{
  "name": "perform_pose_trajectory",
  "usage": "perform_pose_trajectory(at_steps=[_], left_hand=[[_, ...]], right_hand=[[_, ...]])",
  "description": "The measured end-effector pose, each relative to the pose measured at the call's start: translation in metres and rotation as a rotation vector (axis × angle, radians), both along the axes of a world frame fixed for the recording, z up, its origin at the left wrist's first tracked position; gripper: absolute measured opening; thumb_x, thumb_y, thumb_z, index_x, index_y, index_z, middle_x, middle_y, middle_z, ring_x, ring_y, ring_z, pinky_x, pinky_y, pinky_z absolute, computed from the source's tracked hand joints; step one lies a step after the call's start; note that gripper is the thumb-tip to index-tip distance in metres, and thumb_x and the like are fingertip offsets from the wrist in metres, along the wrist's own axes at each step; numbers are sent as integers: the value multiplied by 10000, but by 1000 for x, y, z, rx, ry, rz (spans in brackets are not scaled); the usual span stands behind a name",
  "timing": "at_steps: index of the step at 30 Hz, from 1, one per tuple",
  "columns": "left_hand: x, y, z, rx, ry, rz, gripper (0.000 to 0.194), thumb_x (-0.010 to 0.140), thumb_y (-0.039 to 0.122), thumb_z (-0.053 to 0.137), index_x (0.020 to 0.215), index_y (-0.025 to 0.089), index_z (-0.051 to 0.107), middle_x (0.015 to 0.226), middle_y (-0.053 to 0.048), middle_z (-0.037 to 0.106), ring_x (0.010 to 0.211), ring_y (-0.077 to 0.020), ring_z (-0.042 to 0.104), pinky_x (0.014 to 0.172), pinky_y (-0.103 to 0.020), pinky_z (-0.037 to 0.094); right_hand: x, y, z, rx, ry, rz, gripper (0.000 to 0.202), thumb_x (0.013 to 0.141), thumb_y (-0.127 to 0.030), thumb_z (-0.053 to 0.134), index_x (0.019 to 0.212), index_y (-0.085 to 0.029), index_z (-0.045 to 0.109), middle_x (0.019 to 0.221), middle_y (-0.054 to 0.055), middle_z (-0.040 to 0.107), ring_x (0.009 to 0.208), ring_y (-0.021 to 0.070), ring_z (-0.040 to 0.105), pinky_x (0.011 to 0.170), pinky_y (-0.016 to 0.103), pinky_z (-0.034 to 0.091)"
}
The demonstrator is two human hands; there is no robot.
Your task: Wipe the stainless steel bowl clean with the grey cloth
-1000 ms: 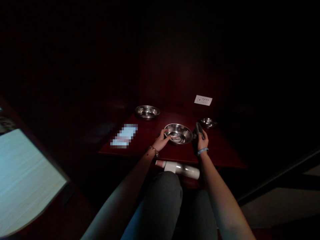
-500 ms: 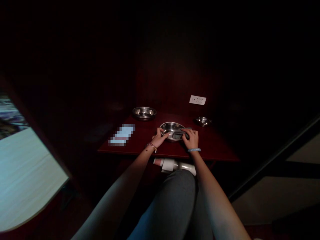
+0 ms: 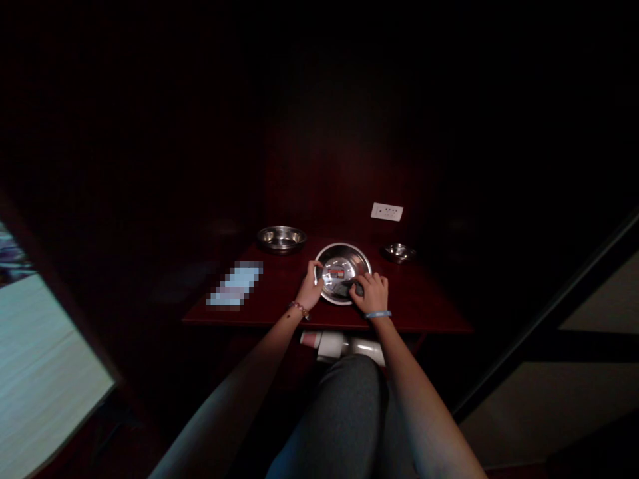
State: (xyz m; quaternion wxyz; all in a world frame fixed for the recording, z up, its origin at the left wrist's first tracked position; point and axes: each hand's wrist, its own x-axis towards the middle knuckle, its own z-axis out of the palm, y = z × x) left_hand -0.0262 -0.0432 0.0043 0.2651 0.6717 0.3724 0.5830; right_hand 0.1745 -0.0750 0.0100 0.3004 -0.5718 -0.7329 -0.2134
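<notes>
A round stainless steel bowl (image 3: 344, 256) is tipped toward me above the red-brown table. A small orange and white label shows on its inner bottom. My left hand (image 3: 311, 286) grips the bowl's left rim, thumb on the inner side. At the lower right rim, my right hand (image 3: 372, 291) has its fingers closed around a dark grey cloth (image 3: 344, 287), which lies against the inside of the bowl. Part of the cloth is hidden under those fingers.
Another steel bowl (image 3: 281, 239) stands at the back left, and a small steel bowl (image 3: 399, 253) at the back right. A blurred-out pale rectangle (image 3: 235, 285) lies on the table (image 3: 279, 303) at left. Paper cups (image 3: 329, 344) are below the table's front edge. A white socket (image 3: 387, 211) is on the back wall.
The bowl has tilted up toward me, so its inside and label now show. My right hand with the cloth has shifted to the lower right rim. The view has moved slightly.
</notes>
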Motion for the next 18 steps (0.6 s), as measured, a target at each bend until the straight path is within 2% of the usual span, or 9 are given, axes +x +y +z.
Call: perform_pose_trajectory(at_steps=[2, 5, 7, 10, 12, 15, 18], left_hand=[[6, 1, 2, 10, -34, -10, 495, 729, 110, 445, 1215, 200, 415, 1054, -41, 564, 900, -156, 569, 924, -324, 442], [15, 9, 3, 18, -156, -35, 691, 748, 123, 471, 1406, 207, 279, 1165, -72, 595, 963, -159, 610, 954, -333, 452], [19, 18, 2, -22, -255, -32, 747, 749, 145, 501, 1445, 199, 237, 1187, -87, 613, 979, -159, 628, 962, -343, 465], [21, 31, 2, -134, -328, -2, 547, 752, 208, 537, 1293, 157, 478, 1143, -91, 658, 1034, -192, 634, 990, -360, 467], [23, 35, 2, -215, -361, -37, 406, 771, 259, 546, 1159, 145, 582, 1136, -92, 678, 1082, -222, 627, 1010, -371, 463], [27, 33, 0, -307, -400, -160, 439, 789, 298, 570, 1199, 143, 576, 1193, -103, 675, 1116, -238, 628, 1013, -384, 473], [31, 29, -3, -301, -343, -176, 512, 770, 269, 615, 1258, 131, 544, 1242, -123, 656, 1153, -244, 614, 1043, -395, 456]], right_hand=[[-2, -1, 1, -73, -27, 60, 264, 899, -386, 523, 1012, -243, 713, 985, 73, 667, 977, 250, 480, 876, 386, 271], [-5, -1, 3, -172, -60, 139, 291, 904, -424, 528, 1086, -287, 708, 1011, 58, 676, 1014, 253, 491, 892, 396, 275], [-6, 0, 3, -211, -86, 183, 318, 898, -448, 540, 1144, -313, 691, 1065, 53, 665, 1042, 256, 488, 894, 396, 288], [-6, 3, 2, -236, -115, 234, 396, 880, -484, 566, 1227, -315, 655, 1136, 64, 629, 1065, 262, 482, 889, 386, 318], [-5, 5, 0, -242, -121, 258, 459, 873, -494, 576, 1292, -309, 612, 1173, 73, 605, 1071, 263, 482, 885, 378, 337], [-3, 8, -2, -259, -106, 264, 524, 878, -489, 572, 1368, -306, 543, 1225, 81, 578, 1076, 260, 488, 890, 369, 354], [-2, 9, -3, -283, -95, 238, 521, 894, -482, 554, 1384, -307, 525, 1240, 82, 572, 1074, 256, 497, 901, 365, 359]])
